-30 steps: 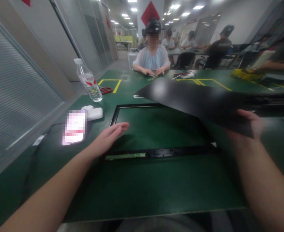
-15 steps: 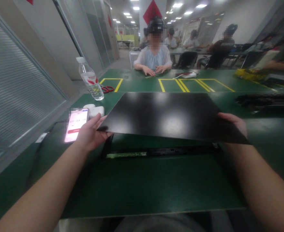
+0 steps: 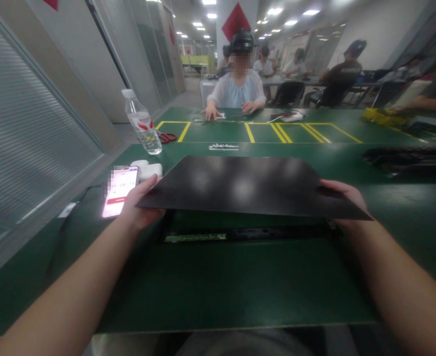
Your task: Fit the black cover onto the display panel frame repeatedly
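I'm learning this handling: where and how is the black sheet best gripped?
The black sheet is probably best gripped by its opposite side edges, the left hand from the left, the right hand from the right: it is broad, flat and thin, no handle showing.

A blurred "24" on the phone

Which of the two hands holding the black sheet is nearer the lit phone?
The left hand, just beside the phone; the right hand holds the black sheet at its opposite end.
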A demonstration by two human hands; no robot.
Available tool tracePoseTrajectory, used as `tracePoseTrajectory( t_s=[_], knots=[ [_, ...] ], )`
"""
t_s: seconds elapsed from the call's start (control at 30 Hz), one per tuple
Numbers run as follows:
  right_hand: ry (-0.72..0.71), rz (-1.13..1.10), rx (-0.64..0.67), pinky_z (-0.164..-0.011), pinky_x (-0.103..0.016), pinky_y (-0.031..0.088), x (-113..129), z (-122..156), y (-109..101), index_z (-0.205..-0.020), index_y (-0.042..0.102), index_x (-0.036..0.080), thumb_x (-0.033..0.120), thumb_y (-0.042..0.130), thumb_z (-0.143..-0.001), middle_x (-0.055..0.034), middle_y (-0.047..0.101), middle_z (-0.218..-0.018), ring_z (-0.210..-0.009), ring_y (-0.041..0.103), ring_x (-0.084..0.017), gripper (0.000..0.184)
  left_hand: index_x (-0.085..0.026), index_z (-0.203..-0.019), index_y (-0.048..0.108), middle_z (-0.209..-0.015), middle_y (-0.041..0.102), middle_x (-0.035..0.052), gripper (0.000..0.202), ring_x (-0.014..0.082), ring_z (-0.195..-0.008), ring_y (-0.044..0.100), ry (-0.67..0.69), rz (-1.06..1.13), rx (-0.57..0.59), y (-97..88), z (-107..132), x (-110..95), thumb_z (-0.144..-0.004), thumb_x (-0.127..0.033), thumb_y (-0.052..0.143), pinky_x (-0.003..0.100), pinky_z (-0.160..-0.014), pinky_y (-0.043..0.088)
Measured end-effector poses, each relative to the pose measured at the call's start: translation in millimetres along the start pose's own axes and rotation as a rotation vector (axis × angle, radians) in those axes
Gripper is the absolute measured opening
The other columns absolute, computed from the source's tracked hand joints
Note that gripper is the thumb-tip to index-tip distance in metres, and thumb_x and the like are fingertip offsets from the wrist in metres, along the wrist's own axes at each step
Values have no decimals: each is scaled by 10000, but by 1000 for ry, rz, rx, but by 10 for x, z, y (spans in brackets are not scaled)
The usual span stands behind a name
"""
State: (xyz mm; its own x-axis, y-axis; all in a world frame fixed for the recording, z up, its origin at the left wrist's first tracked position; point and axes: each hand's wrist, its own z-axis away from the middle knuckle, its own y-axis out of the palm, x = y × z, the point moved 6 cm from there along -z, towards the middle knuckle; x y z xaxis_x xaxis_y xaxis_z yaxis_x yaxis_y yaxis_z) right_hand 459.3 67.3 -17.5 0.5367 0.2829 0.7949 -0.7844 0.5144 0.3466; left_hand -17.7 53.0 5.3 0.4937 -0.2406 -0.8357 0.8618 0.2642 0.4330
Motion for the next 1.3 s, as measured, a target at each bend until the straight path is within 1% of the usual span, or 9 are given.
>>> tracePoseTrajectory(
  t_s=[0.13, 0.23, 0.37, 0.47, 0.63, 0.7, 0.9, 1.0, 1.3],
  knots=[
    [21, 74, 110, -705, -358, 681, -18, 57, 83, -913, 753, 185, 79, 622, -807, -46, 804, -749, -598, 752, -231, 199, -74, -1051, 748, -833, 834, 99, 218, 188, -657, 769, 33, 39, -27, -68, -60, -12, -992, -179, 566, 265, -679, 643],
    [45, 131, 118, -683, -366, 672, -11, 74, 75, -874, 757, 193, 113, 627, -811, -61, 812, -770, -612, 756, -243, 165, -71, -1070, 758, -849, 834, 103, 220, 198, -680, 776, 33, 54, -24, -63, -56, -15, -973, -167, 585, 277, -666, 644],
    [101, 249, 160, -767, -426, 664, -16, 62, 49, -911, 784, 212, 201, 658, -799, -69, 818, -795, -731, 788, -289, 169, -78, -974, 769, -802, 823, 92, 171, 181, -621, 755, 41, 50, -55, -44, -11, -31, -935, -136, 612, 259, -606, 626],
    [123, 345, 195, -789, -465, 646, -32, 55, 51, -948, 792, 213, 308, 606, -844, -102, 819, -834, -811, 795, -323, 234, -86, -918, 776, -764, 817, 81, 135, 176, -587, 739, 78, 32, -50, -11, 19, -64, -897, -130, 650, 247, -568, 603],
    [-47, 427, 136, -771, -388, 625, 49, 11, 51, -864, 771, 225, 241, 598, -777, -105, 816, -854, -773, 772, -266, 195, -103, -884, 789, -820, 841, 77, 119, 203, -687, 775, 243, 4, -5, 30, 41, -170, -766, -112, 769, 230, -558, 585],
    [-64, 445, 137, -771, -384, 625, 48, -16, 55, -863, 778, 225, 233, 607, -772, -110, 815, -870, -797, 768, -267, 193, -122, -871, 789, -820, 845, 62, 139, 216, -727, 789, 271, -27, 27, 28, 29, -183, -735, -142, 816, 228, -556, 588],
    [-110, 510, 117, -680, -306, 597, 38, -113, 35, -828, 775, 213, 191, 621, -790, -105, 794, -862, -748, 718, -216, 160, -118, -980, 807, -901, 867, 85, 471, 239, -759, 808, 266, -167, 136, -17, -51, -137, -594, -312, 995, 249, -644, 636],
    [-135, 514, 98, -627, -283, 571, 46, -129, 17, -860, 774, 202, 168, 645, -770, -93, 779, -846, -721, 696, -196, 161, -103, -1066, 805, -944, 869, 113, 516, 233, -748, 810, 274, -199, 158, -48, -80, -112, -631, -311, 990, 242, -648, 629],
    [-280, 622, -29, -538, -215, 502, 168, 20, 63, -1069, 720, 178, 81, 661, -768, -75, 759, -827, -666, 675, -150, 323, -97, -1114, 820, -979, 869, 138, 558, 208, -709, 801, 247, -247, 173, -82, -101, -70, -638, -322, 1004, 212, -605, 598]
  ],
)
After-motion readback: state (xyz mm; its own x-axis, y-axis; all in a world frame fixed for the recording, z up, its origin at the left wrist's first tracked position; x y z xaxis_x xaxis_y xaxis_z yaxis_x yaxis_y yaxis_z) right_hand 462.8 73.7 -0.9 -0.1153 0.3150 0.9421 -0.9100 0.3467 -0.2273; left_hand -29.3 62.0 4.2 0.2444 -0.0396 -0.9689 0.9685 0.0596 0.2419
